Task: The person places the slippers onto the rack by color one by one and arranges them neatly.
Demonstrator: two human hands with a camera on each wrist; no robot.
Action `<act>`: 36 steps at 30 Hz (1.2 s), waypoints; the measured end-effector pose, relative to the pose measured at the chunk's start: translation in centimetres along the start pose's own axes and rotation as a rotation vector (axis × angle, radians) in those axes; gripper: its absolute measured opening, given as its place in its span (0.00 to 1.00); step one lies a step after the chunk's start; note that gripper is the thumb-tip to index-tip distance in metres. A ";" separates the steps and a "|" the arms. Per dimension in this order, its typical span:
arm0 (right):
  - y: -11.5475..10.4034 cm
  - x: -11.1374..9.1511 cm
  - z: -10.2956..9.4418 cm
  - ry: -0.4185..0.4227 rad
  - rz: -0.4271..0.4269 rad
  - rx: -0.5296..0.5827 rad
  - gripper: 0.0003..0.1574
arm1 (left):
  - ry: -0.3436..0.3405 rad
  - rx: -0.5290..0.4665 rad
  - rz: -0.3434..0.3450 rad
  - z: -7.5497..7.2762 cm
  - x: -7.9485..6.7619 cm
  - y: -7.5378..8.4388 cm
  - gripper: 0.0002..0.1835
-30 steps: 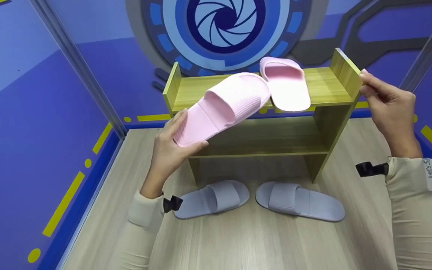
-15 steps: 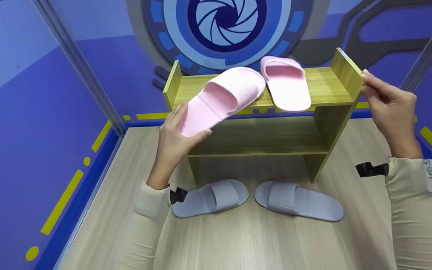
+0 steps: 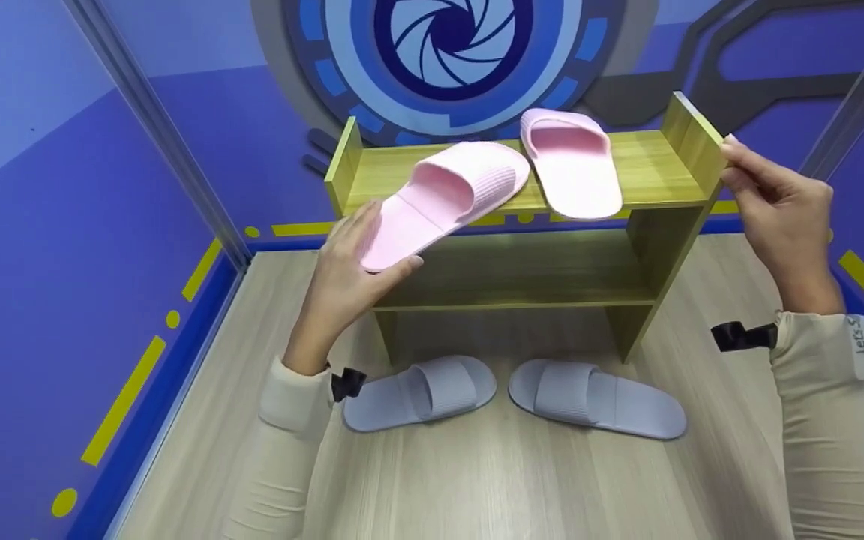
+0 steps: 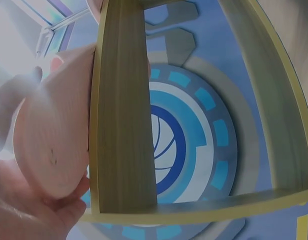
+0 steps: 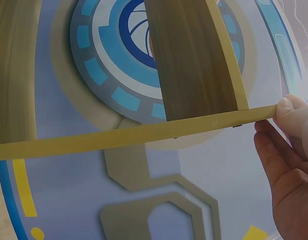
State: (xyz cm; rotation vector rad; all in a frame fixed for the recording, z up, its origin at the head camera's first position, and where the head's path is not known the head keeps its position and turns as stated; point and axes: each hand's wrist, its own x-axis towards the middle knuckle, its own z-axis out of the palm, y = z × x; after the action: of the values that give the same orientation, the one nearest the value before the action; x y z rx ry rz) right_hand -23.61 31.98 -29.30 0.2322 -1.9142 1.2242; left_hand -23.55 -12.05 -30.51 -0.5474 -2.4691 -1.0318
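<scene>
My left hand (image 3: 342, 274) grips a pink slide slipper (image 3: 469, 176) by its heel end, thumb at one edge and fingers at the other. The slipper slants up to the right, its toe over the top board of a wooden shoe rack (image 3: 657, 169). In the left wrist view the slipper's sole (image 4: 56, 145) is close to the board's front edge. Another pink slipper (image 3: 578, 176) lies on that board, heel over the front edge. With thumb and fingers, my right hand (image 3: 784, 217) pinches the rack's right side panel near its top.
Two grey slippers, a left one (image 3: 447, 390) and a right one (image 3: 597, 397), lie on the wood-look floor (image 3: 477, 487) before the rack, toes toward each other. A blue patterned wall (image 3: 199, 150) stands close behind the rack.
My left hand has moved slightly up and to the right with the pink slipper, whose toe has come lower over the top board. The right hand holds its place on the side panel.
</scene>
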 end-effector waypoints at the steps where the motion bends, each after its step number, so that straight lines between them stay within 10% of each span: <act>1: 0.0 0.0 0.0 0.000 0.000 0.001 0.17 | -0.008 -0.007 0.006 -0.1 -0.1 -0.1 0.44; 16: 0.0 -0.1 0.2 0.010 -0.017 -0.007 0.17 | -0.015 -0.109 0.009 -1.8 -1.1 -1.2 0.38; 36: 0.1 -0.1 0.2 0.019 -0.020 0.002 0.17 | 0.154 -0.037 0.040 1.6 -0.3 0.5 0.39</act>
State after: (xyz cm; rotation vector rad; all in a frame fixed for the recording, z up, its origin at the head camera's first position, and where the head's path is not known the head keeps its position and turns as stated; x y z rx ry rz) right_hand -23.68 31.86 -29.45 0.2390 -1.8898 1.2112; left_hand -23.43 -10.63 -31.39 -0.5068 -2.3006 -1.0647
